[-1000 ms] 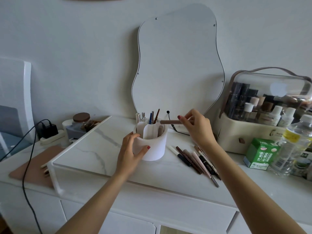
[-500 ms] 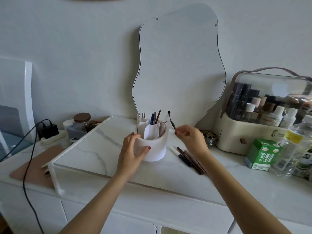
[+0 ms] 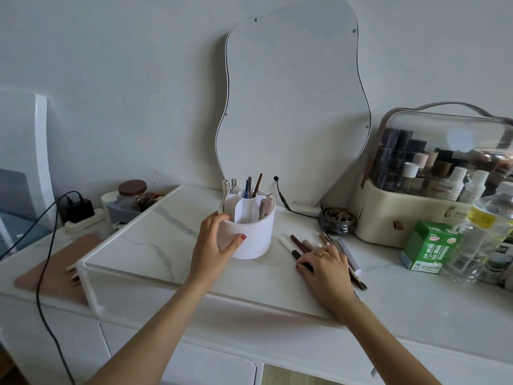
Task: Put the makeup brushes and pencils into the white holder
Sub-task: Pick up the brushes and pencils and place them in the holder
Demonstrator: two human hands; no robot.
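Left hand (image 3: 213,244) wraps the near-left side of the holder (image 3: 254,234), thumb across the front wall, fingers curled round behind and out of sight. Holder stands upright on the marble top (image 3: 144,245), divided inside; several sticks already stand in it, a blue one, a brown one and a taupe one, with tips too small to tell pencil from brush.

Right hand (image 3: 326,266) lies palm down on the loose pencils (image 3: 298,243), just right of the holder. Fingers spread flat over them, ring (image 3: 323,254) on one. Cannot tell whether any pencil is pinched; the hand hides the middle of the pile, and only ends stick out above and below it. One white-tipped stick (image 3: 350,259) lies at the right edge.

Green carton (image 3: 429,245) and a clear bottle (image 3: 484,237) stand to the right, the bottle cut off by the frame edge.
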